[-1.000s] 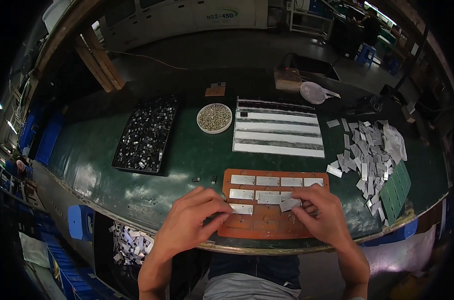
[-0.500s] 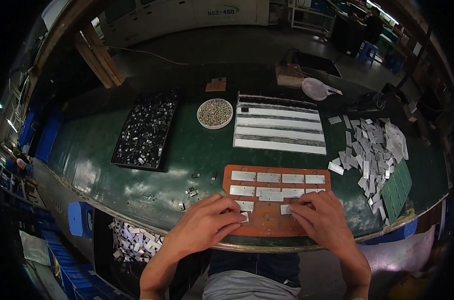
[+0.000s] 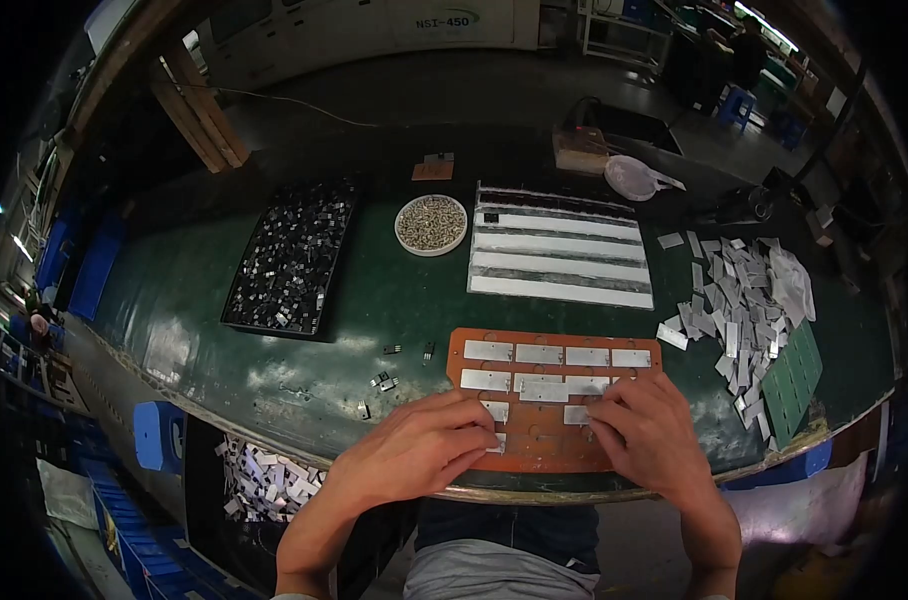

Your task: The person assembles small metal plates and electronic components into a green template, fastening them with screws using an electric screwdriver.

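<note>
An orange fixture board (image 3: 549,458) lies at the table's front edge, with flat silver metal plates (image 3: 488,350) set in rows on it. One plate (image 3: 541,388) overlaps its neighbours in the second row. My left hand (image 3: 414,447) is closed, its fingertips pinching a small metal plate (image 3: 497,444) at the board's lower left; the fingers hide part of that plate. My right hand (image 3: 652,432) pinches another metal plate (image 3: 576,414) by its right end, in the third row. Black three-legged components (image 3: 384,381) lie loose left of the board.
Farther back stand a black tray of components (image 3: 292,260), a round dish of small screws (image 3: 430,226) and a white-striped board (image 3: 559,247). At right are a heap of metal plates (image 3: 734,310) and a green slotted board (image 3: 792,385). A bin of plates (image 3: 269,480) sits below the front edge.
My left hand has shifted slightly right, and its plate now lies straighter on the board. My right hand and its plate have moved slightly right.
</note>
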{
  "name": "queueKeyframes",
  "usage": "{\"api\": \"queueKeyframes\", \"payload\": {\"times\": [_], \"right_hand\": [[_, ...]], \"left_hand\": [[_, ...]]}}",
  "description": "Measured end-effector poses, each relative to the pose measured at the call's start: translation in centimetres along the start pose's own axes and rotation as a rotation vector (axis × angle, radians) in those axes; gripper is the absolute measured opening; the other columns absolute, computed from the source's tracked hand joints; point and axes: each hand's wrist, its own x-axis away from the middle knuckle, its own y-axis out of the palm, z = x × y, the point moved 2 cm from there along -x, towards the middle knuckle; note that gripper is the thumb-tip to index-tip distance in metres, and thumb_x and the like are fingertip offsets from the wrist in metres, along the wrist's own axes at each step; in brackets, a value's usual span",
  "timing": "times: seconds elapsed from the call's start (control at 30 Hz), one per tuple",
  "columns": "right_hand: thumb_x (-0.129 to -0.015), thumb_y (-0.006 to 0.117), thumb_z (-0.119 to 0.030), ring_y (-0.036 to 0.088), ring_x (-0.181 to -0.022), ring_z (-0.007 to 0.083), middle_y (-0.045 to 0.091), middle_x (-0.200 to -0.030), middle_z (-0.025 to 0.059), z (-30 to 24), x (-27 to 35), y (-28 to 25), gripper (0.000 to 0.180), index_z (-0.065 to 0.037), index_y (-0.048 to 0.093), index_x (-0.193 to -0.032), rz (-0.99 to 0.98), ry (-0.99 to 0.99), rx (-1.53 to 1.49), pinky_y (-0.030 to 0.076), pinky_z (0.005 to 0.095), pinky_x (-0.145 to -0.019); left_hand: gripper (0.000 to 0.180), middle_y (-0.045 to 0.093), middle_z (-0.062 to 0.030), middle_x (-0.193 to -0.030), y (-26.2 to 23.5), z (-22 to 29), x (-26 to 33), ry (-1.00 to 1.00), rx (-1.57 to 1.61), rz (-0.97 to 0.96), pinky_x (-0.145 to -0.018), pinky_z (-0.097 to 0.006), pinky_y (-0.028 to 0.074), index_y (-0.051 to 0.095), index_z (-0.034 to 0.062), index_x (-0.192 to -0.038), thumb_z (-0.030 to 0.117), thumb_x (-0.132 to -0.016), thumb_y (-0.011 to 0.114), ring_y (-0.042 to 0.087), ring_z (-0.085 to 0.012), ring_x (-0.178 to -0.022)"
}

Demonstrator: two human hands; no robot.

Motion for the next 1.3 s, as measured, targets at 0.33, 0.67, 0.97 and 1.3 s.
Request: {"api": "queueKeyframes", "payload": {"times": [0.33,0.67,0.97,1.3], "right_hand": [[-0.082,0.077,-0.013,0.063,-0.087,0.0281,0.060,-0.099,0.0063,-1.2,-3.3,1.8,0.024,-0.005,0.067,-0.102,0.083,-0.023,-0.047,0.049,0.0385,-0.080],[-0.087,0.075,-0.011,0.067,-0.094,0.0317,0.067,-0.102,0.0122,1.0,-1.6,0.4,0.026,-0.004,0.066,-0.110,-0.031,0.161,-0.390,0.054,0.0382,-0.081],[-0.083,0.079,-0.017,0.055,-0.119,0.0378,0.064,-0.124,0.0137,14.2,2.1,-4.4,0.047,-0.011,0.068,-0.129,-0.027,0.510,0.105,0.045,0.0447,-0.101],[-0.076,0.078,-0.006,0.067,-0.075,0.0267,0.064,-0.100,0.0130,14.0,2.6,-4.1,0.033,-0.003,0.071,-0.109,0.063,0.533,-0.056,0.055,0.0366,-0.071]], "left_hand": [[0.015,0.063,-0.0059,-0.097,0.8,0.9,-1.8,-0.173,-0.059,0.129,-0.080,-0.040,0.053,0.070,0.0049,-0.095,0.013,-0.085,0.076,0.063,-0.0288,-0.095],[0.018,0.067,-0.0091,-0.089,1.0,0.5,-4.3,-0.321,0.233,0.117,-0.073,-0.037,0.052,0.064,0.0023,-0.095,0.013,-0.086,0.075,0.066,-0.0277,-0.083],[0.025,0.068,-0.0124,-0.099,0.1,-0.2,-7.4,-0.145,0.017,-0.110,-0.080,-0.042,0.054,0.067,0.0034,-0.110,0.009,-0.087,0.070,0.068,-0.0311,-0.094],[0.025,0.066,-0.0076,-0.106,1.6,-0.1,-6.2,-0.089,-0.017,-0.133,-0.084,-0.040,0.055,0.072,0.0051,-0.109,0.009,-0.084,0.077,0.065,-0.0300,-0.102]]}}
